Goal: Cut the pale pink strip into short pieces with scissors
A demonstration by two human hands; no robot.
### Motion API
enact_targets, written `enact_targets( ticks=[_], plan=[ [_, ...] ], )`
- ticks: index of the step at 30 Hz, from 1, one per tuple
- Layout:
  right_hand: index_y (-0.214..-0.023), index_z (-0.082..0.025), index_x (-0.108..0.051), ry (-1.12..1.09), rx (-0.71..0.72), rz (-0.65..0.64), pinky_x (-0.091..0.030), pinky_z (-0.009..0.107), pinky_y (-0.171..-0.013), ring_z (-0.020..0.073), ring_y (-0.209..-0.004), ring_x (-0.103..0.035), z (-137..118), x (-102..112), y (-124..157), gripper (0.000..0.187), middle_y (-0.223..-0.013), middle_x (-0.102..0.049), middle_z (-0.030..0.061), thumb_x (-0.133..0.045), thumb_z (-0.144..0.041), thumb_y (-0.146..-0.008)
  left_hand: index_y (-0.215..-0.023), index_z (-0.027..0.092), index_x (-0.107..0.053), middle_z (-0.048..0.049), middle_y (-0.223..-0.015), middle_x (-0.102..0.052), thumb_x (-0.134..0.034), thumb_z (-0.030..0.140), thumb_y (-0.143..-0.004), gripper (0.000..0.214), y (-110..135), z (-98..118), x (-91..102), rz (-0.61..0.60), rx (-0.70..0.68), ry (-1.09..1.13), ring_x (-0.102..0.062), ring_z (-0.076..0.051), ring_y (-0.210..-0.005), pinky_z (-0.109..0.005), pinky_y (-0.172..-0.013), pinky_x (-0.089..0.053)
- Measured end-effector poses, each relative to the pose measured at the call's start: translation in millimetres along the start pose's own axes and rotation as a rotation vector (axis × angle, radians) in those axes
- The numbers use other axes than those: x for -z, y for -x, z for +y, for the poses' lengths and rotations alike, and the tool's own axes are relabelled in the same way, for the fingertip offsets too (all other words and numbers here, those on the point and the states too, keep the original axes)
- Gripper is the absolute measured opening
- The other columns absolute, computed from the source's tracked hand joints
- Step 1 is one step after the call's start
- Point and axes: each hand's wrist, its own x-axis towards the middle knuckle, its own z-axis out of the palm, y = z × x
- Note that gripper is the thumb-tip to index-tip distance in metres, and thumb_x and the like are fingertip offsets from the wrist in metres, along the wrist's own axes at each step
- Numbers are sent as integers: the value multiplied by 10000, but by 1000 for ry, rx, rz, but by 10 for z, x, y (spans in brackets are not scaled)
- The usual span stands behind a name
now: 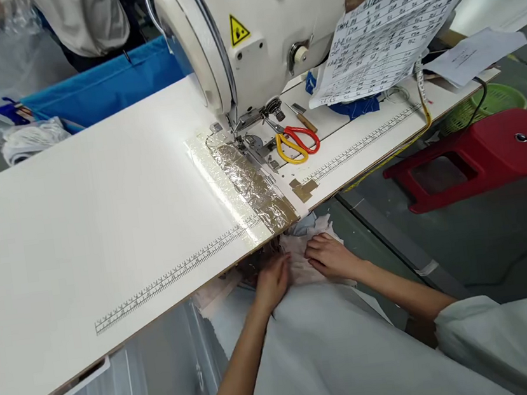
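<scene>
Below the front edge of the sewing table, a pale pinkish piece of cloth (300, 263) lies bunched over my lap. My left hand (273, 279) is at the cloth's left side with curled fingers closed on its edge, partly in shadow close under the tabletop. On the cloth's right side my right hand (329, 255) has bent fingers gathered on the fabric. Just above both hands is the sewing machine (267, 37). Scissors with one red and one yellow handle (298, 144) rest beside its needle area.
The white tabletop (102, 211) bears printed rulers and brown tape. Handwritten sheets (392, 34) hang on the machine. A red stool (484, 154) and green basket (496, 98) stand right; a clear plastic bin (154, 365) is lower left. A person (83, 21) is behind a blue cloth barrier (110, 82).
</scene>
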Motion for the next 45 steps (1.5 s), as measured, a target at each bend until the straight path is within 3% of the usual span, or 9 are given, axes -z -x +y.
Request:
enact_targets(
  ticks=[5,11,16,20,24,28,36,41,45],
  plan=[
    [-907,-152,-672,1,-33,-76,-381,323,-846,226,-922,-592,18,9,157,180,-950,-651,87,-516,-201,-982,-1085,153,-656,-122,-1158,-667,-460,213,-976,233,-451,165,-190,-255,-122,-166,-601,-239,-1130,-379,-1018,-486],
    [-1257,-123,-588,3,-318,-116,-385,284,-631,237,-852,-665,235,-43,65,285,-962,-706,86,-447,-166,-1013,-1075,103,-650,-165,-1030,-680,-401,254,-1006,300,-274,118,-128,-316,-20,-305,-629,-285,-985,-418,-891,-512],
    [-1287,-203,-602,0,-313,-136,-422,273,-664,246,-962,-666,166,19,-128,290,-1069,-706,59,-561,-275,-1010,-1072,131,-672,-124,-1054,-684,-421,252,-1004,287,-173,109,-120,-342,-7,-306,-625,-252,-1013,-361,-902,-505],
    [-1140,-162,-680,31,-279,-146,-440,279,-693,259,-938,-659,0,-3,-285,220,-1086,-683,105,-577,-294,-996,-1023,133,-694,-123,-1035,-671,-429,283,-1005,305,-166,97,-120,-329,17,-297,-626,-249,-1002,-359,-887,-517],
    [-1114,-118,-678,54,-212,-124,-449,288,-763,265,-978,-628,-66,-64,-386,200,-1109,-651,129,-592,-187,-947,-1027,158,-689,-116,-1200,-637,-456,272,-996,262,-155,106,-102,-297,28,-277,-597,-235,-1118,-341,-960,-498],
    [-1097,-132,-672,65,-184,-85,-447,294,-798,272,-1038,-586,-42,-67,-362,184,-1135,-632,118,-545,-169,-969,-998,144,-684,-102,-1001,-690,-437,260,-1003,273,-166,122,-115,-293,75,-244,-629,-248,-1032,-358,-929,-510],
    [-1031,-68,-681,21,-237,-66,-433,295,-779,269,-948,-612,-92,-59,-376,176,-1033,-653,171,-537,-104,-936,-1090,140,-715,-123,-1067,-695,-441,242,-986,310,-205,101,-201,-237,155,-126,-630,-271,-1058,-400,-974,-495],
    [-997,-155,-670,-115,-335,-14,-402,241,-638,183,-787,-631,95,129,-267,127,-916,-686,51,-571,-221,-952,-1128,166,-722,-124,-1260,-645,-452,262,-968,329,-170,136,-196,-98,227,3,-514,-307,-1249,-474,-1097,-402],
    [-1045,-187,-663,-190,-373,57,-411,233,-650,167,-795,-621,176,190,-192,175,-944,-677,29,-535,-286,-978,-1024,171,-742,-98,-1121,-707,-398,271,-979,361,-216,160,-219,-56,299,178,-608,-244,-1113,-396,-1052,-443]
  ],
)
